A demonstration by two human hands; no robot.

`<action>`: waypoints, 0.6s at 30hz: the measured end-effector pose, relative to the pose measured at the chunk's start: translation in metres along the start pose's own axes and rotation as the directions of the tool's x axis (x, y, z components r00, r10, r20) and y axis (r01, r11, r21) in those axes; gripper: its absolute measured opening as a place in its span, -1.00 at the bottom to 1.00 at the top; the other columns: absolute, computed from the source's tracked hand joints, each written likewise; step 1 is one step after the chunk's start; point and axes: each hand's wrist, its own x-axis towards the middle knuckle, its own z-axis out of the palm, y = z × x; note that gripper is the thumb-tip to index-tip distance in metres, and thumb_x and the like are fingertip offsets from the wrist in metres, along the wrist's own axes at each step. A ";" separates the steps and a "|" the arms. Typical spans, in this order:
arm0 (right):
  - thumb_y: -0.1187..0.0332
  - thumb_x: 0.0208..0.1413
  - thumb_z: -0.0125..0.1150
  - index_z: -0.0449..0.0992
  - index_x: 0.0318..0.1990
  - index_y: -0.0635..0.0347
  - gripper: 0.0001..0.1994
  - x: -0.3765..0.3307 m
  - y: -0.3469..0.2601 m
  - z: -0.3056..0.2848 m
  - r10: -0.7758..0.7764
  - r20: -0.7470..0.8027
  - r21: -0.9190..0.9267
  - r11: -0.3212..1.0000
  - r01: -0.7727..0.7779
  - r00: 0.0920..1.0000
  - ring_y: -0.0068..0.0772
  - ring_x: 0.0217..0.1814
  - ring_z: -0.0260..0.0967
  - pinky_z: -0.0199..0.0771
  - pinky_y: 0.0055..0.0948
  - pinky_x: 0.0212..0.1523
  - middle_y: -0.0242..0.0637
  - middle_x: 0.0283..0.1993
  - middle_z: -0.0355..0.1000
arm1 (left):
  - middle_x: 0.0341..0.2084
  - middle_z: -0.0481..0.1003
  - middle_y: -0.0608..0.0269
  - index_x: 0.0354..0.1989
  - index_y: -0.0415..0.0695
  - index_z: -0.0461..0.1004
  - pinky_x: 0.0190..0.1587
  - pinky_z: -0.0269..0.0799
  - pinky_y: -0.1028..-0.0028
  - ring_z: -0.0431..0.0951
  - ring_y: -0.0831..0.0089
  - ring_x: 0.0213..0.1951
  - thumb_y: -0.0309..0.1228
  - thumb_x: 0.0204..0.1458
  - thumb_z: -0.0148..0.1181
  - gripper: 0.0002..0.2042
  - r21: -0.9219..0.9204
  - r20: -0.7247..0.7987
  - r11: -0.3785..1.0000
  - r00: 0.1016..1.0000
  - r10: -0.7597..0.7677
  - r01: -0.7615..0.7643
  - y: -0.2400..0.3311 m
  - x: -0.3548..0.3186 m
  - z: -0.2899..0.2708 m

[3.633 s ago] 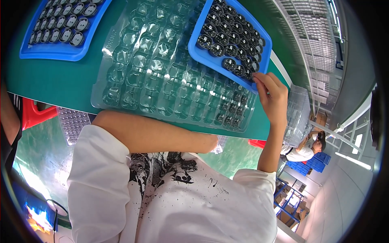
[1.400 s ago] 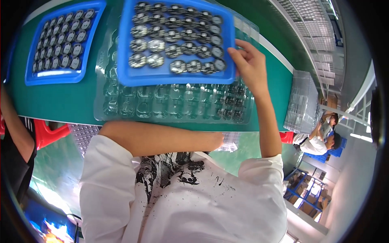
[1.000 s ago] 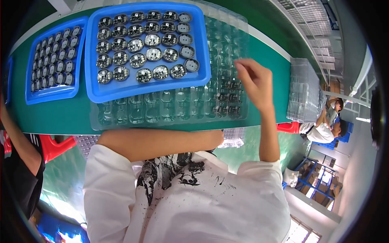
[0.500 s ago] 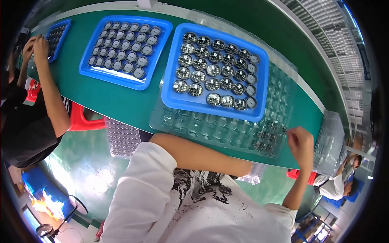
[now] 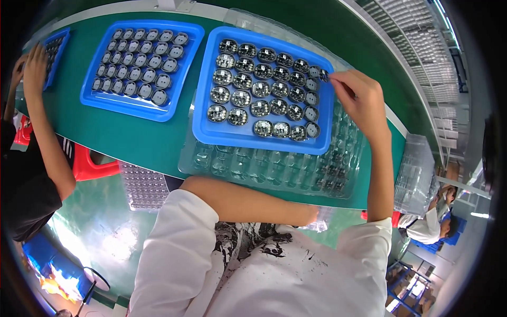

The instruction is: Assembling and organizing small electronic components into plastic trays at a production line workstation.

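A blue tray holding several round dark parts with silvery centres lies on top of a clear blister tray on the green table. My right hand reaches to the blue tray's far right corner, its fingertips pinched on a round part there. My left forearm lies across my body along the table's near edge. My left hand is tucked below that edge beside a bit of clear plastic; its fingers are hard to make out.
A second blue tray of round parts lies to the left. Further left, a co-worker's hand rests on a third blue tray. A stack of clear trays stands at the right. A red stool is below the table.
My right hand has gone from the clear tray's near right corner up to the blue tray's far right corner. The view has swung, bringing the trays closer and more central.
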 end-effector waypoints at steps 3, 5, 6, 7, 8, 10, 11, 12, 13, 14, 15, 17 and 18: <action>0.57 0.05 0.24 0.55 -0.29 0.30 -0.93 0.008 0.012 0.008 -0.059 0.011 -0.032 0.998 0.059 0.998 -0.39 -0.57 0.27 0.24 -0.42 -0.55 -0.23 -0.51 0.35 | -0.63 0.48 -0.01 -0.68 -0.22 0.51 -0.46 0.40 0.16 0.51 0.13 -0.52 -0.48 -0.31 0.16 -0.92 0.235 0.045 0.959 0.987 0.152 -0.158 0.000 -0.002 -0.008; 0.57 0.05 0.24 0.56 -0.28 0.30 -0.92 0.011 0.014 0.011 -0.074 0.021 -0.031 0.997 0.075 0.997 -0.37 -0.56 0.27 0.25 -0.42 -0.54 -0.23 -0.51 0.35 | -0.61 0.49 -0.01 -0.68 -0.22 0.52 -0.46 0.41 0.17 0.52 0.13 -0.51 -0.48 -0.32 0.17 -0.92 0.189 0.000 0.977 0.995 0.099 -0.098 0.001 -0.003 -0.005; 0.57 0.04 0.24 0.56 -0.28 0.30 -0.91 0.012 0.014 0.012 -0.075 0.028 -0.038 0.996 0.076 0.997 -0.37 -0.56 0.27 0.25 -0.42 -0.54 -0.23 -0.51 0.34 | -0.60 0.50 -0.01 -0.67 -0.22 0.53 -0.45 0.42 0.18 0.53 0.14 -0.49 -0.48 -0.32 0.17 -0.92 0.140 -0.032 0.989 0.998 0.048 -0.043 0.001 -0.003 -0.003; 0.57 0.04 0.24 0.56 -0.27 0.31 -0.91 0.011 0.015 0.013 -0.072 0.033 -0.046 0.996 0.073 0.997 -0.36 -0.56 0.27 0.25 -0.41 -0.53 -0.23 -0.51 0.33 | -0.60 0.50 -0.01 -0.67 -0.22 0.53 -0.45 0.42 0.18 0.53 0.14 -0.49 -0.48 -0.32 0.17 -0.92 0.138 -0.034 0.989 0.998 0.049 -0.044 0.003 -0.004 -0.008; 0.57 0.04 0.24 0.56 -0.27 0.31 -0.91 0.009 0.015 0.012 -0.070 0.036 -0.047 0.996 0.072 0.997 -0.36 -0.56 0.27 0.25 -0.41 -0.53 -0.23 -0.51 0.33 | -0.58 0.51 -0.02 -0.66 -0.23 0.54 -0.44 0.43 0.19 0.53 0.14 -0.48 -0.47 -0.32 0.17 -0.91 0.120 0.005 0.992 0.999 0.039 -0.040 0.004 -0.004 -0.012; 0.58 0.02 0.25 0.56 -0.27 0.30 -0.89 0.008 0.013 0.011 -0.069 0.063 -0.085 0.994 0.074 0.996 -0.33 -0.55 0.28 0.27 -0.40 -0.52 -0.22 -0.50 0.33 | -0.56 0.51 -0.02 -0.65 -0.23 0.54 -0.42 0.44 0.19 0.53 0.14 -0.47 -0.47 -0.32 0.17 -0.91 0.105 0.043 0.994 0.999 0.031 -0.035 0.002 -0.003 -0.007; 0.58 0.02 0.25 0.56 -0.27 0.30 -0.89 0.010 0.012 0.012 -0.075 0.063 -0.083 0.993 0.080 0.995 -0.33 -0.55 0.28 0.27 -0.40 -0.52 -0.22 -0.50 0.33 | -0.65 0.49 0.06 -0.70 -0.15 0.53 -0.49 0.37 0.19 0.48 0.16 -0.56 -0.42 -0.34 0.18 -0.92 0.157 -0.097 0.984 0.991 0.096 -0.080 -0.003 -0.003 0.007; 0.59 0.01 0.25 0.56 -0.26 0.30 -0.88 0.012 0.011 0.013 -0.086 0.071 -0.081 0.992 0.092 0.994 -0.31 -0.54 0.29 0.27 -0.38 -0.51 -0.21 -0.49 0.34 | -0.74 0.47 0.14 -0.75 -0.07 0.51 -0.56 0.30 0.18 0.43 0.19 -0.65 -0.37 -0.35 0.19 -0.91 0.215 -0.230 0.970 0.959 0.165 -0.116 -0.008 -0.001 0.021; 0.60 0.00 0.24 0.56 -0.26 0.30 -0.87 0.011 0.012 0.012 -0.089 0.079 -0.082 0.992 0.096 0.993 -0.29 -0.54 0.30 0.28 -0.37 -0.51 -0.21 -0.49 0.34 | -0.74 0.47 0.14 -0.75 -0.07 0.51 -0.56 0.30 0.18 0.43 0.19 -0.65 -0.37 -0.35 0.19 -0.91 0.215 -0.230 0.970 0.959 0.166 -0.117 -0.007 0.000 0.022; 0.60 0.00 0.24 0.56 -0.26 0.30 -0.87 0.011 0.013 0.012 -0.089 0.079 -0.082 0.992 0.095 0.993 -0.29 -0.54 0.30 0.28 -0.37 -0.51 -0.21 -0.49 0.34 | -0.74 0.47 0.12 -0.75 -0.07 0.51 -0.56 0.30 0.17 0.43 0.19 -0.65 -0.37 -0.35 0.19 -0.91 0.230 -0.235 0.968 0.959 0.157 -0.103 -0.007 0.001 0.022; 0.62 -0.01 0.23 0.55 -0.26 0.30 -0.86 0.012 0.013 0.012 -0.096 0.085 -0.070 0.992 0.102 0.992 -0.27 -0.53 0.32 0.29 -0.36 -0.50 -0.21 -0.48 0.34 | -0.74 0.47 0.11 -0.75 -0.08 0.51 -0.56 0.31 0.17 0.44 0.18 -0.65 -0.36 -0.35 0.19 -0.90 0.245 -0.240 0.966 0.959 0.148 -0.088 -0.007 0.001 0.022; 0.64 -0.02 0.22 0.55 -0.25 0.29 -0.85 0.013 0.013 0.010 -0.101 0.095 -0.058 0.993 0.107 0.990 -0.24 -0.52 0.33 0.30 -0.35 -0.50 -0.20 -0.47 0.35 | -0.74 0.47 0.09 -0.74 -0.09 0.51 -0.56 0.31 0.16 0.44 0.18 -0.64 -0.36 -0.35 0.19 -0.90 0.230 -0.234 0.969 0.962 0.140 -0.085 -0.004 -0.001 0.015; 0.65 -0.03 0.21 0.54 -0.26 0.29 -0.84 0.015 0.013 0.009 -0.114 0.109 -0.071 0.990 0.122 0.988 -0.23 -0.51 0.33 0.30 -0.34 -0.50 -0.20 -0.46 0.35 | -0.73 0.47 0.07 -0.74 -0.09 0.52 -0.56 0.31 0.15 0.45 0.17 -0.64 -0.37 -0.34 0.18 -0.90 0.217 -0.227 0.973 0.965 0.131 -0.081 -0.003 -0.002 0.011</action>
